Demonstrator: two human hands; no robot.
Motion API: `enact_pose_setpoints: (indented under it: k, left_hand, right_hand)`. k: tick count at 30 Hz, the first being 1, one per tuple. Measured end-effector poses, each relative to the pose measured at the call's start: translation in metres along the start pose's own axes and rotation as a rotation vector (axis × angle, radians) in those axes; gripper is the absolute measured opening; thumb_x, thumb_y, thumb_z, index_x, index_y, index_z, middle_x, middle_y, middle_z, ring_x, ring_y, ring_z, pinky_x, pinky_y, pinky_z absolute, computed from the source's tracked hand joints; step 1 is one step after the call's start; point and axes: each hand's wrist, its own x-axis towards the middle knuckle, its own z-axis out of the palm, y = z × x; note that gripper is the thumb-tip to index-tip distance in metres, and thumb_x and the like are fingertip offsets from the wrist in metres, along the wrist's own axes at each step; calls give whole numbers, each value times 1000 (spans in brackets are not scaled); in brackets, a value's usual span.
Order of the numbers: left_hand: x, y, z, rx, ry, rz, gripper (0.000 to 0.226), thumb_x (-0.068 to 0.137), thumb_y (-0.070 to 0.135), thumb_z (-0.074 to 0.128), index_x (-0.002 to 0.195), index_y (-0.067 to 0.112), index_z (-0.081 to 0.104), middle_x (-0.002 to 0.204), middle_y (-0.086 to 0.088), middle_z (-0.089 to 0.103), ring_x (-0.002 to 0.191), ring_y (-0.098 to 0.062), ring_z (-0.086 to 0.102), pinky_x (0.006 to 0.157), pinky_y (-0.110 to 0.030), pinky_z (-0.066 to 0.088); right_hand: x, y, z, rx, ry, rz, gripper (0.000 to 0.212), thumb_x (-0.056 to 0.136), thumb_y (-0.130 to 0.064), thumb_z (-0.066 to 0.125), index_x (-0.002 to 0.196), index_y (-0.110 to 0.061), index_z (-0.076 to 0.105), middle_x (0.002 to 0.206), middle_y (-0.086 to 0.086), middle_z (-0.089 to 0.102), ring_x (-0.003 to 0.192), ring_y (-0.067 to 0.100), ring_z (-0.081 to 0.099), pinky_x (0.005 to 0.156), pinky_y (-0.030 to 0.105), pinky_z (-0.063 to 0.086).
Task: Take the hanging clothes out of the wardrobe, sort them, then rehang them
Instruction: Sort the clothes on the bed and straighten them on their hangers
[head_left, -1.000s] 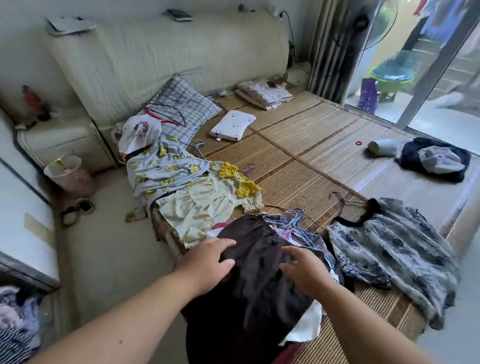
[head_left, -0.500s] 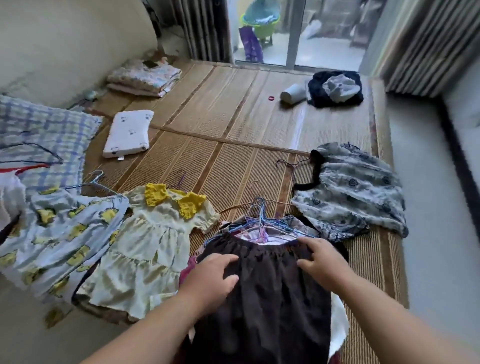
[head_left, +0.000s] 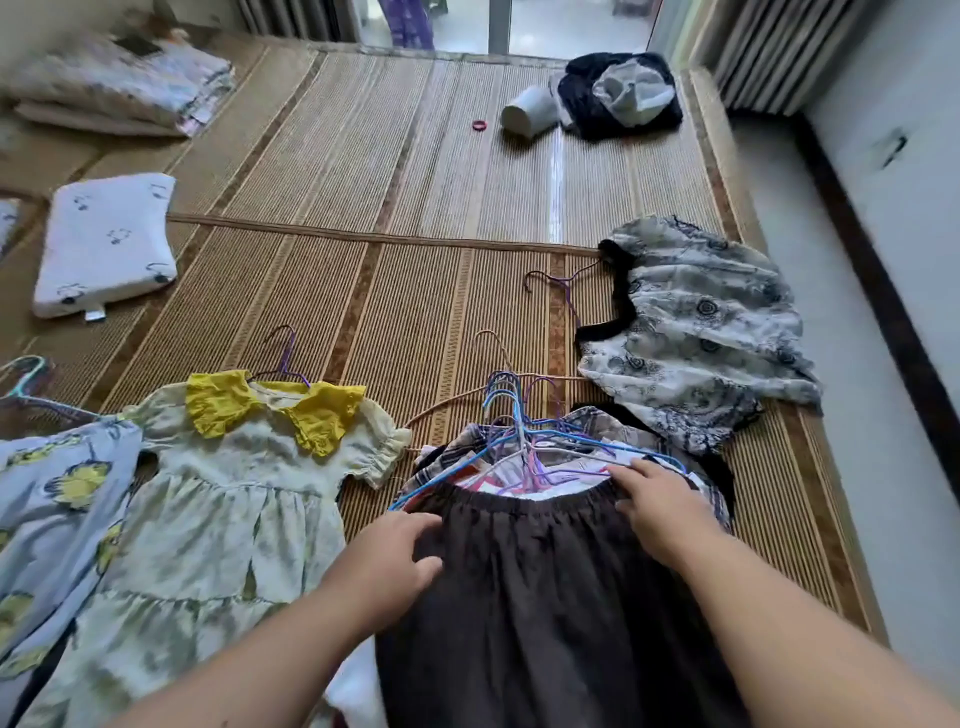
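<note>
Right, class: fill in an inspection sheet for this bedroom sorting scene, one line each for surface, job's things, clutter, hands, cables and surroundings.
Surface: woven bamboo mat, mostly bare at the centre.
Job's things: dark brown skirt on top of a pile with a bundle of wire hangers; yellow-collared dress and grey patterned top laid out flat on hangers.
Clutter: white pillow, folded bedding, white cup on its side, red ring, dark clothes heap.
Hands: left hand and right hand rest open on the skirt's waistband.
Cables: nothing seen.
Surroundings: curtains, glass door, grey floor.
</note>
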Motion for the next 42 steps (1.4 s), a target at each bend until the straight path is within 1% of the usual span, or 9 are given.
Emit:
enact_pose_setpoints:
  k: [5, 9, 12, 17, 21, 25, 31, 37, 42]
  left_hand:
    - [44, -26, 38, 45, 22, -41, 83, 73, 35, 68, 145, 34, 28, 146, 6, 36, 135, -14, 34, 111, -33, 32]
    - [69, -29, 54, 115, 15, -111, 98, 72, 40, 69, 150, 34, 10, 157, 3, 14, 142, -21, 20, 115, -39, 26]
    - [72, -22, 60, 71, -52, -108, 102, 72, 40, 65, 152, 27, 3, 155, -2, 23, 141, -21, 25, 114, -36, 26]
    - [57, -5, 44, -99, 10, -118, 84, 83, 43, 60, 151, 28, 12, 148, -5, 38, 135, -21, 38, 107, -28, 32]
    - [29, 12, 8, -151, -15, 5, 34, 93, 42, 49, 126, 32, 54, 127, 3, 60, 117, -16, 53, 88, -22, 38]
    - [-12, 28, -25, -181, 16, 94, 21, 94, 37, 51, 113, 29, 58, 101, 9, 59, 91, -9, 52, 73, -22, 34]
    - [-85, 40, -65, -265, 115, 200, 13, 95, 26, 51, 85, 33, 54, 82, 9, 60, 78, -9, 55, 65, -23, 38]
    - [-171, 10, -87, -312, 228, 170, 24, 95, 21, 52, 78, 38, 52, 79, 11, 60, 77, -4, 54, 65, -19, 38]
    - [-252, -29, -96, -329, 385, 90, 22, 95, 19, 51, 80, 35, 54, 81, 9, 61, 78, -10, 55, 64, -21, 38]
  right_hand:
    - [42, 7, 23, -84, -30, 111, 79, 88, -36, 61, 148, -42, 8, 159, -1, -6, 145, 28, 5, 113, 55, 18]
    - [58, 17, 29, -166, -78, 95, 83, 78, -48, 69, 145, -45, 19, 147, -2, 32, 135, 25, 31, 108, 52, 30]
    - [53, 21, 20, -297, 56, -1, 75, 72, -54, 70, 138, -46, 34, 126, 0, 46, 120, 24, 43, 98, 38, 38]
    - [18, 27, 5, 27, 160, -122, 11, 83, -34, 67, 91, -26, 68, 97, 1, 54, 99, 25, 53, 84, 31, 43]
    - [-30, 23, -27, 239, 133, -123, 34, 88, -25, 63, 61, -36, 46, 73, -10, 55, 78, 17, 55, 62, 22, 35]
    - [-85, 7, -64, 356, 244, -150, 23, 86, -23, 66, 71, -39, 59, 77, -14, 64, 73, 5, 58, 62, 7, 39]
    - [-164, -22, -109, 429, 280, -174, 24, 87, -23, 66, 67, -35, 59, 72, -9, 63, 71, 9, 57, 70, 27, 44]
    - [-231, -54, -114, 448, 178, -184, 8, 89, -30, 62, 84, -27, 67, 62, -8, 58, 46, -1, 46, 49, 13, 33]
    - [-278, -90, -109, 364, 70, -314, 30, 82, -16, 65, 106, -34, 64, 92, -8, 68, 86, 8, 64, 81, 24, 51]
